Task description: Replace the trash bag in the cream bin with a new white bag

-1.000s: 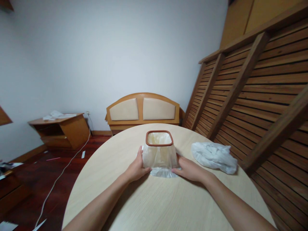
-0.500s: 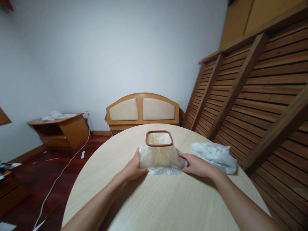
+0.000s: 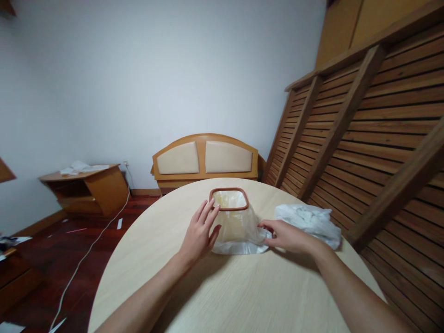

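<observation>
A small trash bin (image 3: 233, 226) with a brown rim ring (image 3: 236, 209) stands upright on the round table (image 3: 243, 286). A thin whitish plastic bag (image 3: 239, 248) lines it, folded out over the rim and hanging down around the outside to the tabletop. My left hand (image 3: 200, 231) is at the bin's left side, fingers stretched and apart, the fingertips by the rim's left corner. On the right, my right hand (image 3: 286, 236) pinches the loose edge of the bag between thumb and fingers, low beside the bin.
A crumpled pile of white plastic bags (image 3: 308, 224) lies on the table's right side. Beyond the table are a padded headboard (image 3: 204, 157) and a wooden cabinet (image 3: 86, 187) with papers. Slatted wooden panels (image 3: 347, 152) lean at the right. A white cable (image 3: 83, 256) crosses the floor.
My left hand has let go of the bag's lower left side and risen to the rim, fingers opening. My right hand stays at the bag's right edge.
</observation>
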A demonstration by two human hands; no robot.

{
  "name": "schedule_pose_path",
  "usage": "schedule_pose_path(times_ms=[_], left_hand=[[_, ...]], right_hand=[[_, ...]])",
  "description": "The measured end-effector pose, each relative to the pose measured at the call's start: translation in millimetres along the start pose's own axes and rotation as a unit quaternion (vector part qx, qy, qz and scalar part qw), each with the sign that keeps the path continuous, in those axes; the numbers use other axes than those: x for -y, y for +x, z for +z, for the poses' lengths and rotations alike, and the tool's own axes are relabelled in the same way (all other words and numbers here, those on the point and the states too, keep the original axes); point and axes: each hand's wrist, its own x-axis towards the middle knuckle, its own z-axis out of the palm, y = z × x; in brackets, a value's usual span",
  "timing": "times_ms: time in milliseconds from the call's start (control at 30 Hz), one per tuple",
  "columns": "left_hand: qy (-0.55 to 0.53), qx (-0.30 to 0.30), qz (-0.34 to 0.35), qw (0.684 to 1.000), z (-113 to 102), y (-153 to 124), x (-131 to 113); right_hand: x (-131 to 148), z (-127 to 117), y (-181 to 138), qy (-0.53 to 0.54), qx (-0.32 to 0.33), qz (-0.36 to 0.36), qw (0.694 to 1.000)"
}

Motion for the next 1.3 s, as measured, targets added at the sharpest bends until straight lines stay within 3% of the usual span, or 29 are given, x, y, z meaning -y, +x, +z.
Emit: schedule_pose_path(times_ms=[100, 300, 533, 733, 833, 1033, 1200, 1300], left_hand=[[0.011, 0.001, 0.026, 1.0, 0.8, 3.2, 6.8], [0.002, -0.063, 0.022, 0.998, -6.1, 6.0, 22.2], [-0.042, -0.123, -0.06, 0.99, -14.0, 3.9, 42.2], [-0.129, -0.131, -0.135, 0.974, -12.1, 3.4, 59.0], [-0.158, -0.144, -0.161, 0.964, -8.9, 2.4, 68.0], [-0.165, -0.166, -0.179, 0.956, -2.9, 1.2, 78.6], [-0.169, -0.171, -0.182, 0.954, -0.1, 0.3, 83.2], [-0.17, -0.174, -0.182, 0.953, 1.0, -0.8, 86.5]], right_hand=[[-0.1, -2.1, -1.2, 0.003, -0.031, -0.009, 0.999], [9.2, -2.0, 2.3, -0.003, -0.062, -0.028, 0.998], [24.0, 6.4, 7.8, 0.085, -0.12, -0.044, 0.988], [19.0, 11.0, 6.1, -0.012, -0.167, -0.109, 0.98], [16.0, 15.3, 9.9, -0.072, -0.207, -0.154, 0.964], [14.0, 18.7, 17.1, -0.174, -0.319, -0.249, 0.898], [12.6, 9.3, 14.4, -0.188, -0.347, -0.289, 0.872], [10.5, 1.9, 12.5, -0.198, -0.325, -0.293, 0.877]])
